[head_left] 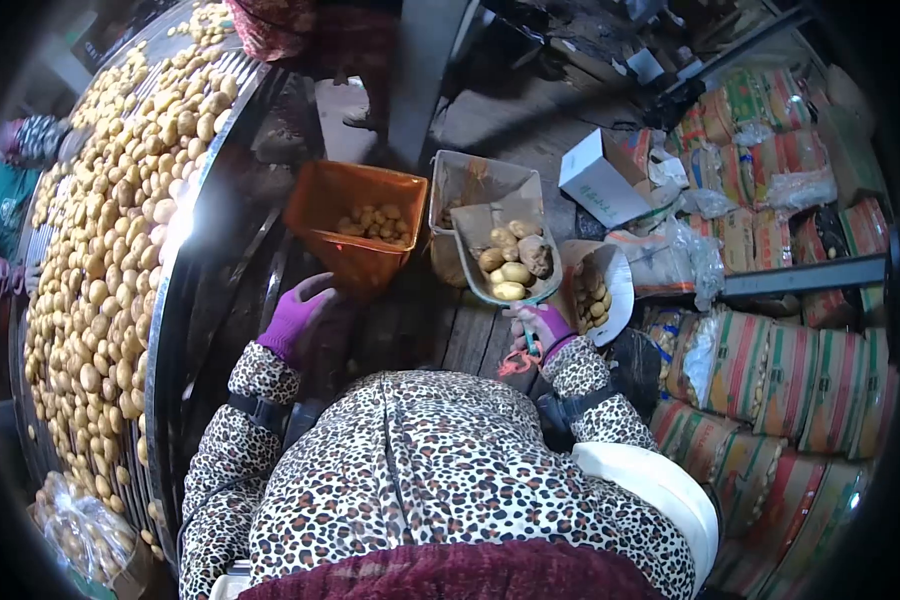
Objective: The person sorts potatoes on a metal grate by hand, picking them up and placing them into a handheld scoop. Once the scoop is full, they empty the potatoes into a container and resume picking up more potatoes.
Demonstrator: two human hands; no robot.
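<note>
My right hand (542, 326), in a purple and grey glove, is closed round the teal handle of a scoop (473, 236). Several potatoes (514, 272) lie in the scoop, along with a darker, rough lump. A red cord (517, 361) hangs by that handle. The scoop overlaps a pale bin (490, 172), hiding part of it. My left hand (300, 318), gloved alike, holds nothing, its fingers apart. It is just below an orange crate (355, 179) with potatoes at its bottom.
To the left, a roller conveyor (162, 330) carries many potatoes. Another person's gloved hand (8, 275) is at its far side. A white container (615, 290) with potatoes stands right of the scoop. A white box (602, 178) and filled sacks (750, 370) are at the right.
</note>
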